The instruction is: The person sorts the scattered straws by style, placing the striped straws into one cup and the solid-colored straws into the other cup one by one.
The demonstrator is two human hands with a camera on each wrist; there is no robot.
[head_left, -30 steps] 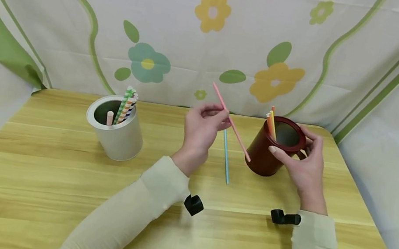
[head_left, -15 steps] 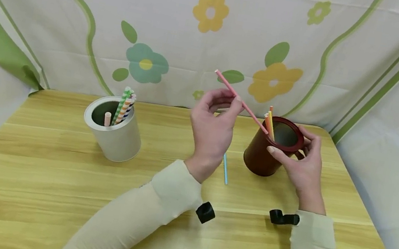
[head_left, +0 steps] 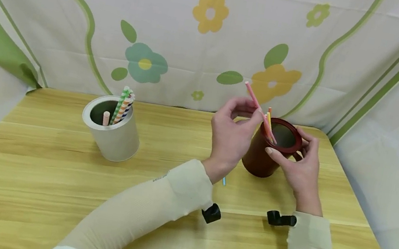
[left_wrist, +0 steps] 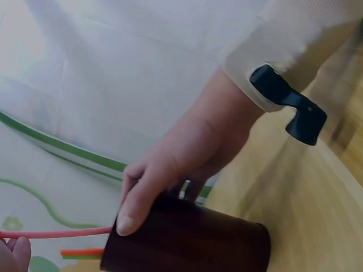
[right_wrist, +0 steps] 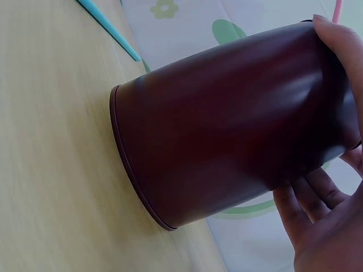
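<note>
In the head view my left hand (head_left: 233,135) pinches a pink straw (head_left: 252,93) near its middle. The straw slants down, its lower end inside the rim of a dark red mug (head_left: 262,162). My right hand (head_left: 301,169) grips that mug on its handle side, thumb on the near side by the rim. Orange and yellow straws (head_left: 269,120) lean in the mug. The left wrist view has the pink straw (left_wrist: 57,233) reaching the mug's mouth, the right hand (left_wrist: 187,144) over the mug. From the right wrist, the mug (right_wrist: 215,130) hides most of its far side.
A whitish canister (head_left: 117,143) with several striped straws (head_left: 122,106) and a pale pink one stands at the left on the wooden table (head_left: 44,186). A blue straw (head_left: 224,181) lies behind my left wrist, mostly hidden. A flowered cloth (head_left: 184,28) hangs behind.
My left hand has moved right and carried the pink straw from beside the mug up and over its rim, its lower end now inside. My right hand stays on the mug.
</note>
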